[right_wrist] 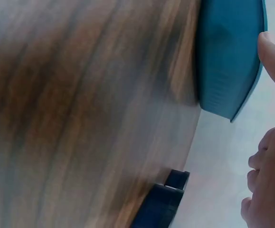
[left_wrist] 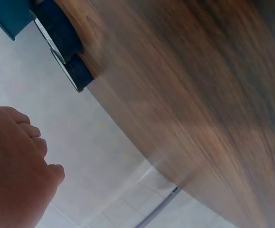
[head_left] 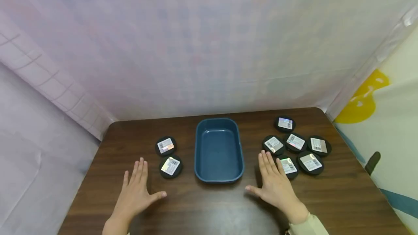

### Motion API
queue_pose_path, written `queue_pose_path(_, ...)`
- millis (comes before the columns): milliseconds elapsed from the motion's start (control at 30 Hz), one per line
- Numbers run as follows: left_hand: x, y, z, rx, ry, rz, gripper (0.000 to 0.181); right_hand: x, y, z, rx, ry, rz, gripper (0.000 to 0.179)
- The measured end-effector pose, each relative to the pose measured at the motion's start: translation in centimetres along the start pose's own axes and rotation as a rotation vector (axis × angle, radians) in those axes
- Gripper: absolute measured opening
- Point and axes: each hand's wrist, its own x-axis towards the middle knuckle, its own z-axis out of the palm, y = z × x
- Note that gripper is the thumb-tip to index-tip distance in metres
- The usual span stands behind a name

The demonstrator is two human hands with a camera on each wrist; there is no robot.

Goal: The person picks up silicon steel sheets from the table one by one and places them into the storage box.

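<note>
My left hand (head_left: 135,195) hovers over the table's left front with straight fingers and thumb spread, holding nothing. Just beyond it lie two round black discs with white labels, the nearer disc (head_left: 171,167) almost touching the farther disc (head_left: 166,146). Between the hands stands a deep blue rectangular tray (head_left: 219,151), with nothing inside. My right hand (head_left: 277,188) is right of the tray, fingers straight, thumb apart, holding nothing. Its fingers partly cover one labelled disc (head_left: 289,167) of a cluster of several; whether they touch it I cannot tell. In the right wrist view the tray (right_wrist: 227,57) appears beside the thumb.
The brown wooden table (head_left: 215,209) reaches back to a pale cloth wall (head_left: 209,53). At the far right of the cluster lies another disc (head_left: 319,145), near the table's right edge. A patterned curtain (head_left: 392,137) hangs beyond that edge.
</note>
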Motion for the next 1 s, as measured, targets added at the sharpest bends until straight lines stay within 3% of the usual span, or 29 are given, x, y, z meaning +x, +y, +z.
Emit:
queue_pose_path(400, 1.0, 0.1, 0.9, -0.025, 0.054, 0.061, 0.116, 1.4, 0.1, -0.5, 0.017, 0.044, -0.034, 0.107)
queue_pose_path(800, 1.6, 0.4, 1.0, -0.024, 0.022, 0.06, 0.114, 3.4, -1.4, -0.5, 0.145, -0.035, 0.04, 0.089)
queue_pose_path(1000, 2.1, 0.5, 1.3, -0.016, 0.034, 0.059, 0.114, 4.0, -2.1, 0.0, 0.189, -0.015, 0.074, 0.08)
